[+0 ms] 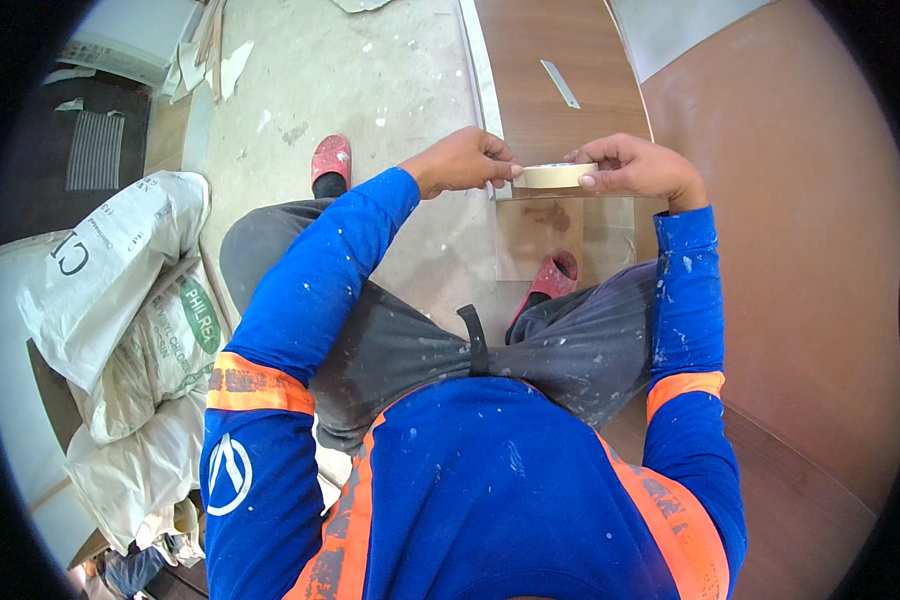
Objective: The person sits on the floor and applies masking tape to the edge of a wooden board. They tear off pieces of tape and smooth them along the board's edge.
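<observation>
My right hand [637, 169] grips a roll of cream masking tape [559, 176] by its right side, thumb in front and fingers behind. At the roll's left edge, my left hand [469, 161] pinches with thumb and fingertips; whether it holds a loose tape end or the roll itself is hard to see. The roll is seen nearly edge-on, above the near end of a wood-grain panel [562, 37]. Farther up that panel lies a flat grey cutter blade [560, 84] with a small hole at one end.
At left, several white woven sacks [120, 262] bearing print are heaped. Scrap pieces [229, 71] lie at the upper left of the paint-spotted concrete floor [390, 82]. A large brown panel [787, 225] rises on my right. A brown board [540, 251] lies near my right slipper [555, 276].
</observation>
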Demonstrator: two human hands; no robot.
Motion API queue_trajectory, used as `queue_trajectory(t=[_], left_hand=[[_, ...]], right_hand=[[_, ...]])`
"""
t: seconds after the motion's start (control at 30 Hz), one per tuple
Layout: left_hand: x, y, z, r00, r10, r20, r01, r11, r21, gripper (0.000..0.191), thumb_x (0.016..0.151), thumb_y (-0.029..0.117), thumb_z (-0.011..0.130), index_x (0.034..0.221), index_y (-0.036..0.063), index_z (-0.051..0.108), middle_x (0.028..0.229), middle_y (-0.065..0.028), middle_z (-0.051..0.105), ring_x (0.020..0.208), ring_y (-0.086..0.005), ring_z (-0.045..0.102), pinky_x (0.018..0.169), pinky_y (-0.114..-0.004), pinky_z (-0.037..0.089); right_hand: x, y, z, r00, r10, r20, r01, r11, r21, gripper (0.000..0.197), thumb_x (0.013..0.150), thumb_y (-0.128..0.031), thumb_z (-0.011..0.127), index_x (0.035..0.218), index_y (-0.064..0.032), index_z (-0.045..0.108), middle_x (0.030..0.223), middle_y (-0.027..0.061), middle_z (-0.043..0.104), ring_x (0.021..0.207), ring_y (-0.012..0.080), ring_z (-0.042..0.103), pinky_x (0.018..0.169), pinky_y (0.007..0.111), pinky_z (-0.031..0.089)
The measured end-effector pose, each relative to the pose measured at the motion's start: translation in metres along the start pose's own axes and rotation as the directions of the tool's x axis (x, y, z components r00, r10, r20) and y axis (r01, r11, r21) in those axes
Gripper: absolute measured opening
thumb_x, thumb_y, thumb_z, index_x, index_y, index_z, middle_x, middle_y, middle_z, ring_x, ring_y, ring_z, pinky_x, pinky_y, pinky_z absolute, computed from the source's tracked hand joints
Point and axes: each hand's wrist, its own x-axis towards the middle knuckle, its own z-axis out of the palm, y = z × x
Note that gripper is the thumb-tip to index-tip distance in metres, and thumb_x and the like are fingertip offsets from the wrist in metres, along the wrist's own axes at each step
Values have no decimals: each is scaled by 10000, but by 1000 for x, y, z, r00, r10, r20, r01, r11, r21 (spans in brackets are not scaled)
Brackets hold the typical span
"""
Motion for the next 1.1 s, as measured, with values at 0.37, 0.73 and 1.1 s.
queue_trajectory(t=[0.37, 0.73, 1.1], left_hand=[[4, -8, -1, 999, 16, -39, -13, 998, 59, 257, 983, 271, 753, 1040, 23, 791, 834, -24, 703, 768, -115, 602, 697, -294, 499], [17, -30, 11, 982, -32, -188, 70, 978, 198, 245, 928, 239, 781, 1018, 12, 811, 829, -59, 728, 767, -145, 637, 709, -322, 520], [12, -33, 21, 979, 94, -178, -14, 915, 403, 271, 872, 276, 796, 952, 18, 822, 836, -153, 772, 749, -232, 708, 743, -384, 566]], right_hand=[[5, -21, 14, 996, 15, -90, -17, 1000, -23, 332, 1032, -330, 682, 1118, -13, 727, 881, -13, 674, 835, 95, 580, 736, 287, 478], [22, -33, 34, 963, -82, -258, 4, 957, -290, 292, 949, -272, 752, 1167, -82, 794, 943, 106, 777, 794, 185, 677, 769, 352, 554], [43, -33, 63, 971, 7, -238, -179, 680, -711, 258, 834, -203, 682, 1026, -129, 837, 975, 165, 782, 909, 373, 743, 836, 461, 599]])
